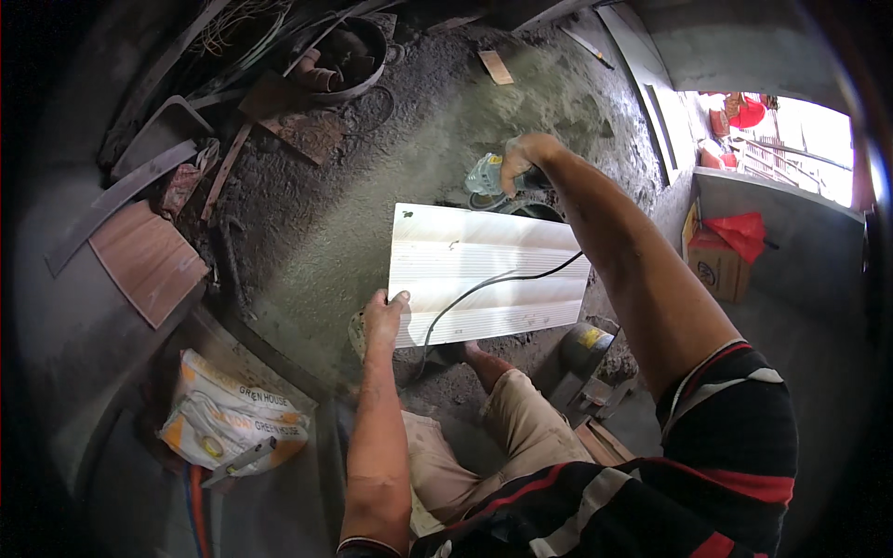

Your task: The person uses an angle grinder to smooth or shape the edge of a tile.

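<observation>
A long white tile [493,242] with fine ribbed lines lies tilted in front of my legs. My left hand [383,319] is closed on its near left corner, thumb on the top face and the other fingers mostly out of sight. Beyond the tile's far edge, my right hand [526,160] wraps over a teal angle grinder [486,175]. The grinder's disc end sits low beside that edge, and its contact with the tile is unclear. A black cord [474,288] trails across the tile's face.
Rough grey mortar covers the ground. A bucket of rubble [358,70] stands far left, near wooden boards [149,260]. A printed sack [237,414] lies near left. A metal cylinder [586,346] is right of my legs. A cardboard box [718,270] sits by the right wall.
</observation>
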Demonstrator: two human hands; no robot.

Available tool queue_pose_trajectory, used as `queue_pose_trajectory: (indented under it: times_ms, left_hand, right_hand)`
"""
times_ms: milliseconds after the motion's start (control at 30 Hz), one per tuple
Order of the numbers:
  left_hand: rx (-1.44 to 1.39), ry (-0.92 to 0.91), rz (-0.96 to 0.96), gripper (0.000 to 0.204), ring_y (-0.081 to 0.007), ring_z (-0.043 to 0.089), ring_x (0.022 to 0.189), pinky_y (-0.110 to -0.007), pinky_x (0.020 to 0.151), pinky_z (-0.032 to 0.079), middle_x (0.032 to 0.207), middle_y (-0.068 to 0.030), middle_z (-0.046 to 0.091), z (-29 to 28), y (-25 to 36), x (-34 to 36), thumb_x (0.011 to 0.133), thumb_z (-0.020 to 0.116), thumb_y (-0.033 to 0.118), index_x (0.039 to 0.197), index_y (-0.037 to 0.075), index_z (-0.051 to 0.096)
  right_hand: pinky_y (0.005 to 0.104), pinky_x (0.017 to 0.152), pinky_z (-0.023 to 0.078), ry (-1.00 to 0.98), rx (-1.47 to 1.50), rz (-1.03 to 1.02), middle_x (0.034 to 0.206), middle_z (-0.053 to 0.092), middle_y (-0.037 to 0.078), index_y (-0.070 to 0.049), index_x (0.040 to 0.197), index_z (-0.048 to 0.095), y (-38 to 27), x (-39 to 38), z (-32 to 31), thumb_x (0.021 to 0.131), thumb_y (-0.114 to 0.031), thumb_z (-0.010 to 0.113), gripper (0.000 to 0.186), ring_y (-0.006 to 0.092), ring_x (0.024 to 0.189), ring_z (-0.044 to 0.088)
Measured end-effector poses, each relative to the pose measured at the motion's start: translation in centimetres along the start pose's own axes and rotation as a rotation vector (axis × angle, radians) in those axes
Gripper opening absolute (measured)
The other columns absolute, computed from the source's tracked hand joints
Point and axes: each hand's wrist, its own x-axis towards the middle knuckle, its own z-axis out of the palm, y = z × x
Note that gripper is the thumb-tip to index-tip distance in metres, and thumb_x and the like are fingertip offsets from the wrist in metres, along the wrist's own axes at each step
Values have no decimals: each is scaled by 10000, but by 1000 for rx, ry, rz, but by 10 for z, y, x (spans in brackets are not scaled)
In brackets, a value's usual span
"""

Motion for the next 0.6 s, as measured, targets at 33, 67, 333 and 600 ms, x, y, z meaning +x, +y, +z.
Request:
queue_pose_trajectory:
  times_ms: [33, 67, 333, 600]
  left_hand:
    - [-3, 5, -1, 477, -225, 702, 870, -377, 799, 545, 1029, -180, 755, -1, 0, -1, 907, 793, 290, 1194, -69, 666]
    - [2, 14, -11, 457, -222, 702, 859, -380, 791, 542, 1019, -166, 759, -2, 0, -2, 908, 788, 308, 1177, -46, 681]
    - [66, 7, -15, 369, -200, 688, 820, -387, 757, 527, 929, -107, 761, -4, 18, -10, 906, 778, 361, 1073, 36, 727]
    - [-17, 1, -12, 370, -188, 675, 836, -374, 772, 531, 961, -118, 754, -5, 0, -3, 899, 790, 306, 1099, 5, 711]
  right_hand:
    - [484, 852, 592, 1, -5, -3, 1169, 758, 205, -49, 1116, 795, -6, -6, -2, 539, -289, 894, 632, 377, 1001, 740]
    - [482, 842, 595, 9, -23, -19, 1140, 766, 197, -49, 1081, 804, -11, -12, -3, 544, -293, 894, 597, 373, 982, 744]
    - [452, 807, 606, -58, -12, -18, 1051, 787, 162, -76, 991, 827, -1, 9, 3, 579, -288, 890, 467, 324, 912, 760]
    - [435, 752, 602, 57, 0, -9, 971, 793, 144, -66, 930, 825, -8, -14, -1, 598, -252, 860, 382, 292, 810, 758]
